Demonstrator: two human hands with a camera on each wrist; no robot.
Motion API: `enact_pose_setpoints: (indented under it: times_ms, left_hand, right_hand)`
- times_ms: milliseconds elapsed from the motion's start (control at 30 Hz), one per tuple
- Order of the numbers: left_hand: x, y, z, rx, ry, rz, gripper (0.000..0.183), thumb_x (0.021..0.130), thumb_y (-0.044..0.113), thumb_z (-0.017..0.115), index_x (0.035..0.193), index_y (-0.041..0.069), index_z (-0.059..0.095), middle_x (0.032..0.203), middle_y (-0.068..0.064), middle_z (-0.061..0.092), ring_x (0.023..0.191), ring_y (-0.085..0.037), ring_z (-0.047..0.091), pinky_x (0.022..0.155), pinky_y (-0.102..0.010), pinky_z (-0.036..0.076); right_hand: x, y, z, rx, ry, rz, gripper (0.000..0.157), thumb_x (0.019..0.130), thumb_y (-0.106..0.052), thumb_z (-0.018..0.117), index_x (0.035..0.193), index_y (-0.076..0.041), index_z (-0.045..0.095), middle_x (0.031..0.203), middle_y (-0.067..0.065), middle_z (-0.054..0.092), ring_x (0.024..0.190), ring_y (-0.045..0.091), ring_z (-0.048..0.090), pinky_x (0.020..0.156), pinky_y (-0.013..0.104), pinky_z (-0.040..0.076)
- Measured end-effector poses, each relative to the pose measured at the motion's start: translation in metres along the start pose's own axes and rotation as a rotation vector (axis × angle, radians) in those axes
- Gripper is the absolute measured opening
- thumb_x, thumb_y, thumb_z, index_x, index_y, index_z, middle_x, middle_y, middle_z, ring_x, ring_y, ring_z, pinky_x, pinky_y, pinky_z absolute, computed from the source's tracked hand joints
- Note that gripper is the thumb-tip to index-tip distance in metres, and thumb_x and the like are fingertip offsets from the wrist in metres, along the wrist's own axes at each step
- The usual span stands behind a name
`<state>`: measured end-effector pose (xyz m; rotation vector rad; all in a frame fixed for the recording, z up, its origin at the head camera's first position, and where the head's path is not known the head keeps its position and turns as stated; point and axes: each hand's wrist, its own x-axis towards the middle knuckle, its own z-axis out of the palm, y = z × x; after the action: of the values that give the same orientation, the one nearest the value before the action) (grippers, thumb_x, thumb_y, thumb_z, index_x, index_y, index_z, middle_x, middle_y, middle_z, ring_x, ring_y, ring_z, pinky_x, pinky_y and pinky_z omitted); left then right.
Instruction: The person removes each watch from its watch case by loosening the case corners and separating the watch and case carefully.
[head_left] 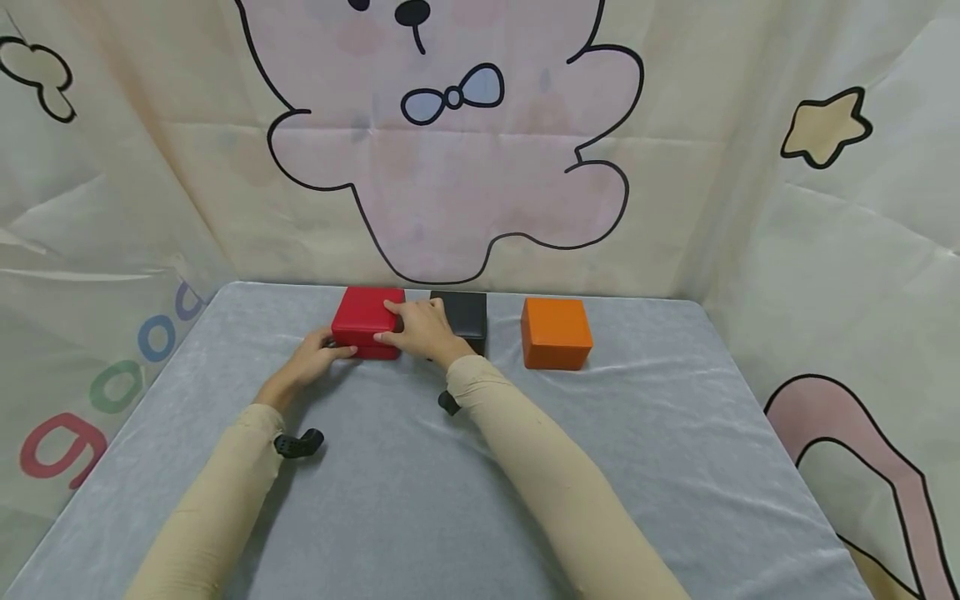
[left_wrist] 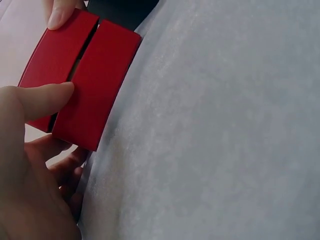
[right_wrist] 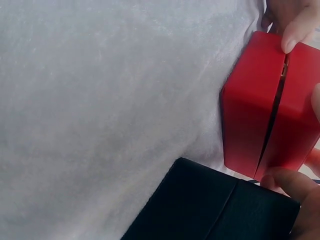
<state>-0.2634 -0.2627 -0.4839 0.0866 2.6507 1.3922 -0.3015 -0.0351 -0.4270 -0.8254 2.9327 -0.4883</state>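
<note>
A red hinged box (head_left: 366, 310) sits at the back left of the table, its lid (left_wrist: 60, 52) slightly raised from the base (left_wrist: 100, 85). A narrow dark gap with a brass-coloured catch shows along the front. My left hand (head_left: 309, 360) holds the box at its left side, thumb (left_wrist: 55, 97) across the front at the seam and the other fingers around the side. From the right, my right hand (head_left: 426, 329) grips the lid, one finger over the top and its thumb at the front. Right-hand fingers (right_wrist: 292, 184) also show at the box's side, close to the black box (right_wrist: 215, 205).
Partly behind my right hand stands the black box (head_left: 467, 315), just right of the red one. Farther right is an orange box (head_left: 557, 335). Grey cloth covers the table (head_left: 420, 500), and a printed curtain (head_left: 675, 208) hangs right behind its back edge.
</note>
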Motion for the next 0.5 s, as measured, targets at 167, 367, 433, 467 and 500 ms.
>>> enact_pose_setpoints:
  times_ms: [167, 367, 433, 467, 500]
  left_hand:
    - [-0.0013, 0.0020, -0.0008, -0.004, -0.004, -0.002, 0.052, 0.099, 0.018, 0.057, 0.142, -0.009, 0.047, 0.145, -0.030, 0.050, 0.138, -0.043, 0.043, 0.115, -0.059, 0.032]
    - [0.0005, 0.0002, 0.0001, 0.017, -0.002, 0.018, 0.053, 0.099, 0.017, 0.056, 0.144, -0.008, 0.045, 0.146, -0.031, 0.050, 0.137, -0.044, 0.044, 0.115, -0.061, 0.033]
    - [0.0007, -0.0001, 0.0006, 0.025, 0.008, 0.018, 0.052, 0.099, 0.017, 0.055, 0.143, -0.008, 0.047, 0.144, -0.031, 0.051, 0.134, -0.044, 0.046, 0.113, -0.061, 0.034]
    - [0.0006, 0.0000, 0.0006, 0.032, 0.013, 0.023, 0.051, 0.099, 0.017, 0.055, 0.142, -0.009, 0.047, 0.143, -0.031, 0.052, 0.133, -0.044, 0.047, 0.112, -0.061, 0.035]
    - [0.0003, 0.0000, 0.0007, 0.032, 0.019, 0.026, 0.051, 0.099, 0.017, 0.055, 0.142, -0.009, 0.048, 0.143, -0.032, 0.052, 0.132, -0.045, 0.047, 0.112, -0.061, 0.035]
  right_hand:
    - [0.0003, 0.0004, -0.0001, 0.004, 0.004, 0.000, 0.069, 0.094, -0.056, 0.062, 0.153, -0.023, 0.046, 0.115, -0.002, 0.070, 0.109, 0.014, 0.061, 0.091, 0.036, 0.034]
    - [0.0021, 0.0028, -0.0029, 0.038, 0.014, 0.004, 0.067, 0.095, -0.057, 0.061, 0.152, -0.024, 0.048, 0.097, -0.005, 0.069, 0.099, 0.010, 0.063, 0.083, 0.034, 0.032]
    - [0.0033, 0.0034, -0.0041, 0.048, 0.012, 0.007, 0.067, 0.095, -0.057, 0.060, 0.152, -0.025, 0.048, 0.094, -0.006, 0.070, 0.097, 0.009, 0.063, 0.082, 0.034, 0.031]
    - [0.0040, 0.0035, -0.0046, 0.057, 0.011, 0.008, 0.066, 0.095, -0.057, 0.060, 0.152, -0.025, 0.047, 0.096, -0.005, 0.070, 0.098, 0.009, 0.063, 0.082, 0.034, 0.031]
    - [0.0050, 0.0037, -0.0049, 0.061, 0.011, 0.009, 0.066, 0.096, -0.057, 0.059, 0.152, -0.026, 0.047, 0.101, -0.006, 0.071, 0.100, 0.009, 0.063, 0.082, 0.035, 0.030]
